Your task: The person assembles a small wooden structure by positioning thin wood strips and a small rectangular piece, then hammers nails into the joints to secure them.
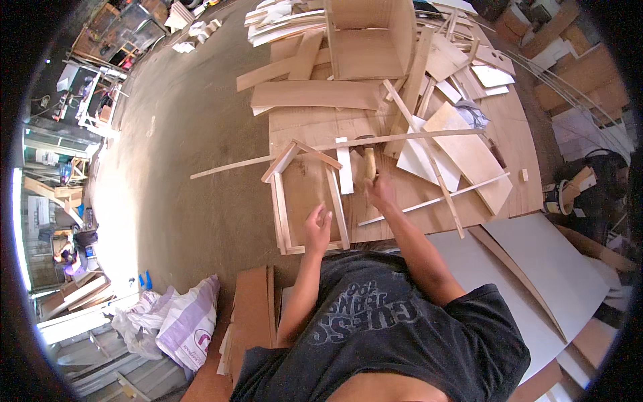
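Note:
My right hand (382,192) is wrapped round the wooden handle of a hammer (370,161), its dark head lying farther from me over the worktable. A house-shaped wooden frame (337,201) with a peaked top and a flat panel inside lies at the table's left edge. Over its lower part hovers my left hand (317,230), fingers curled in; anything held between them is too small to make out. Between frame and hammer lies a short white strip (344,165). A long thin wooden strip (251,165) crosses beyond the frame's peak and sticks out past the table on the left.
Loose boards (315,95) and an open wooden box (368,50) crowd the far side of the worktable (529,191). Crossed strips (429,161) and a pale panel (469,161) lie right of the hammer. Grey sheets (529,268) lean at near right; a white-purple sack (191,325) stands at near left.

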The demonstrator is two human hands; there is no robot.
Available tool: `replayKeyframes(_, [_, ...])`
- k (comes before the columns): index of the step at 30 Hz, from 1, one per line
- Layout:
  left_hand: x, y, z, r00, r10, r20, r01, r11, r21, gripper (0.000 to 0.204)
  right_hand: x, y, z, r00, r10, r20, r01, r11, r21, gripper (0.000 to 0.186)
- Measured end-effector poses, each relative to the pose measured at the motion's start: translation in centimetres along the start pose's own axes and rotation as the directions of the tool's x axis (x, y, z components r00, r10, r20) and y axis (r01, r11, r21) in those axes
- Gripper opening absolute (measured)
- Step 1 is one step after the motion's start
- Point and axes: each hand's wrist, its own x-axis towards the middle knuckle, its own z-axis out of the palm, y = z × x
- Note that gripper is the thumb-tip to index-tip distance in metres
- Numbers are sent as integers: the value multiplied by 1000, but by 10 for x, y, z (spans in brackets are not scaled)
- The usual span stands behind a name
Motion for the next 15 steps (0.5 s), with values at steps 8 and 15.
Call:
replayKeyframes(8, [5, -25, -81, 912, 82, -402, 99, 907, 410, 57, -41, -18, -18, 966, -18, -259, -35, 979, -200, 53])
replayKeyframes(15, [46, -71, -130, 935, -311, -170, 351, 880, 320, 64, -121, -81, 35, 971, -234, 50, 237, 970, -61, 61])
